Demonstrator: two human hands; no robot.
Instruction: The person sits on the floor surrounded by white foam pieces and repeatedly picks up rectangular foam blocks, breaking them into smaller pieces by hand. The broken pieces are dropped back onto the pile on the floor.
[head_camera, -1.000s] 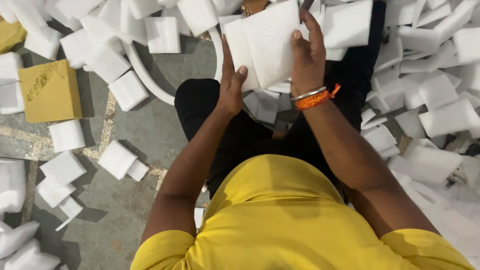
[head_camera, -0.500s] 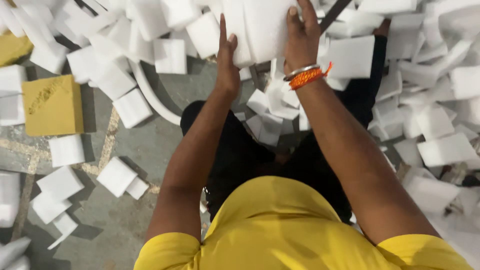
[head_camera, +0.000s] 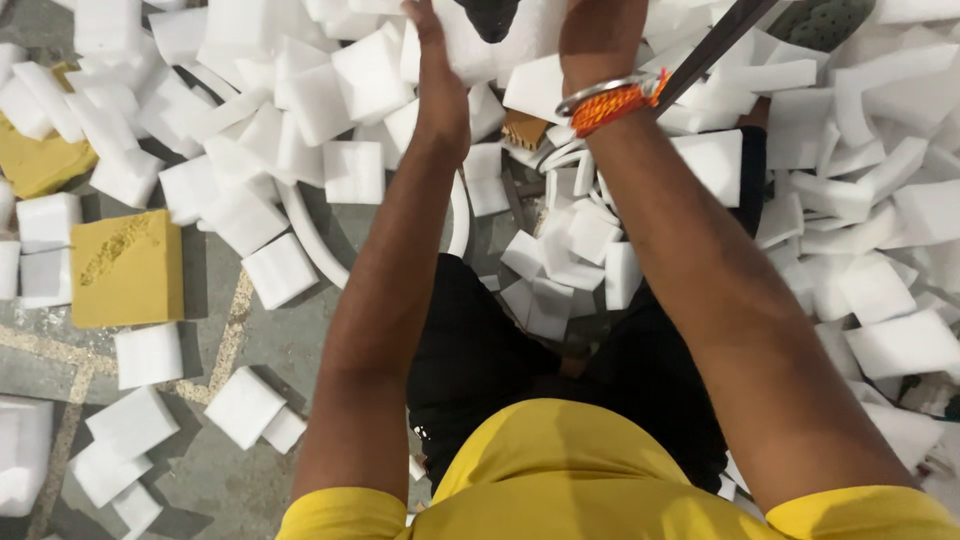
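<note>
Reaching up toward the top edge of the head view, both hands press against a white foam slab (head_camera: 470, 30) held between them. The left hand (head_camera: 437, 80) lies flat, fingers straight and together, along the slab's left side. The right hand (head_camera: 598, 35) is cut off by the frame edge, so its fingers are out of sight and its grip cannot be told; the palm sits against the slab's right side. An orange thread band and a metal bangle (head_camera: 612, 98) circle the right wrist. A dark thin rod (head_camera: 715, 45) slants just beside that wrist.

Below the arms, the person wears a yellow shirt (head_camera: 590, 480) and dark trousers (head_camera: 500, 350). White foam blocks (head_camera: 350, 170) lie scattered thickly over the grey floor (head_camera: 200, 470), piled deepest at the right. A few small blocks (head_camera: 560, 270) rest between the knees. A curved white ring (head_camera: 310, 235) lies partly under the blocks left of the left arm. Two yellow foam blocks are well apart from the hands at the left: one square (head_camera: 125, 268) on the bare floor, another (head_camera: 40, 160) half covered by white pieces.
</note>
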